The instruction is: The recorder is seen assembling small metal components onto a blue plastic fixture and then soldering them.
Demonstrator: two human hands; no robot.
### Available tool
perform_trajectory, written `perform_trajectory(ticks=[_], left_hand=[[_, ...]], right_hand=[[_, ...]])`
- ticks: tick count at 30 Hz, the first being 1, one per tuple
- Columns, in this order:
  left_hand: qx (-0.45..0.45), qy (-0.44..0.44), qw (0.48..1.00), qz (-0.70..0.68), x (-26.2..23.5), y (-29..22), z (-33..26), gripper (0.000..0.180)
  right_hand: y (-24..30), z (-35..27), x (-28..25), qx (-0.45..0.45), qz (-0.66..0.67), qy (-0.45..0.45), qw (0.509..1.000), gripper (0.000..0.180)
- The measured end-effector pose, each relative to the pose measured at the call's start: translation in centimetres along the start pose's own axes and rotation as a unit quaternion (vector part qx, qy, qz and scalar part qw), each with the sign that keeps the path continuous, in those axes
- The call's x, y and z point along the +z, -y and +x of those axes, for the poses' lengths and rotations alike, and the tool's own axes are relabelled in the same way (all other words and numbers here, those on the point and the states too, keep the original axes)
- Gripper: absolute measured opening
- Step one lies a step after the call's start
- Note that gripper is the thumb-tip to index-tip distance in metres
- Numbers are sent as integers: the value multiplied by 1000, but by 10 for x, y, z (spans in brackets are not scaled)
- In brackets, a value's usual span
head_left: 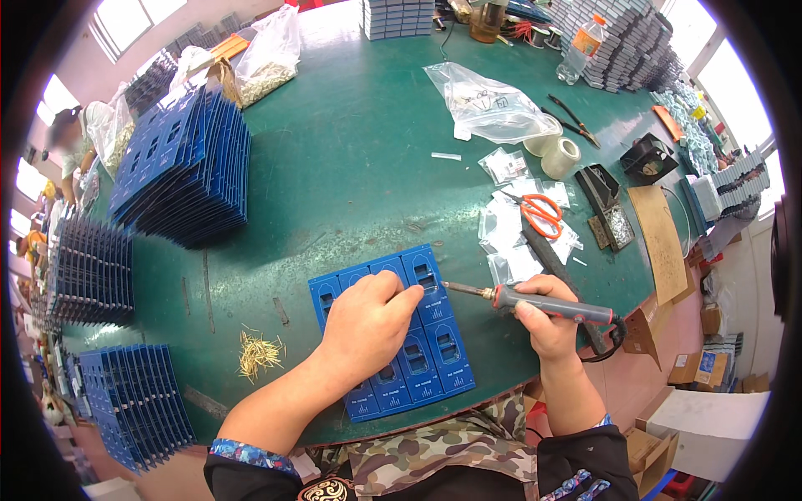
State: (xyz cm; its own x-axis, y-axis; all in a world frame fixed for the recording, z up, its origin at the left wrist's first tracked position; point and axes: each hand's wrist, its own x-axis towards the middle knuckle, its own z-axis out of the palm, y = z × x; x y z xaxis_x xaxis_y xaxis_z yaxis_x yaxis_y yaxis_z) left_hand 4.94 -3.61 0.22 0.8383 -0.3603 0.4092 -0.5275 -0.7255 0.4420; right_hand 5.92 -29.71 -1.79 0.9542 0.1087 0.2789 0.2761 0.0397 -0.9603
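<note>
A blue circuit board panel (451,355), divided into several units with cutouts, lies flat on the green table before me. My left hand (368,321) is over its upper middle, fingers pinched together near the top right unit; whatever they hold is too small or hidden to make out. In my right hand (547,321) is a soldering iron (560,307) with a grey and red handle. Its tip points left and is close to the panel's top right unit; whether it touches cannot be told. A small pile of thin gold-coloured pins (260,354) lies left of the panel.
Stacks of blue panels (188,167) stand at the left. To the right are orange-handled scissors (541,215) on small plastic bags, a tape roll (560,157), a black metal holder (606,204), pliers (571,122) and a plastic bottle (582,52). A co-worker (75,146) is at far left.
</note>
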Motion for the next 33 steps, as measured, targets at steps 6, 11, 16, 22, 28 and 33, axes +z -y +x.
perform_trajectory(ticks=[6, 11, 16, 22, 28, 33], left_hand=[[6, 6, 1000, 0, 1, 0, -2, 22], [8, 3, 1000, 3, 2, 0, -1, 22], [10, 7, 1000, 5, 2, 0, 0, 21], [10, 8, 1000, 9, 3, 0, -1, 21], [-14, -9, 999, -40, -6, -8, -1, 19], [-17, -1, 987, -159, -19, -35, -14, 22]], right_hand=[[2, 0, 0, 1, -14, 23, 1000, 16], [3, 1, 1, -10, -20, 37, 999, 16], [3, 2, 0, -12, -30, 47, 998, 16], [5, 2, 1, 2, -26, 47, 999, 16], [-3, -5, -8, 19, 46, -19, 999, 22], [22, -14, 15, 70, 82, 40, 993, 33]])
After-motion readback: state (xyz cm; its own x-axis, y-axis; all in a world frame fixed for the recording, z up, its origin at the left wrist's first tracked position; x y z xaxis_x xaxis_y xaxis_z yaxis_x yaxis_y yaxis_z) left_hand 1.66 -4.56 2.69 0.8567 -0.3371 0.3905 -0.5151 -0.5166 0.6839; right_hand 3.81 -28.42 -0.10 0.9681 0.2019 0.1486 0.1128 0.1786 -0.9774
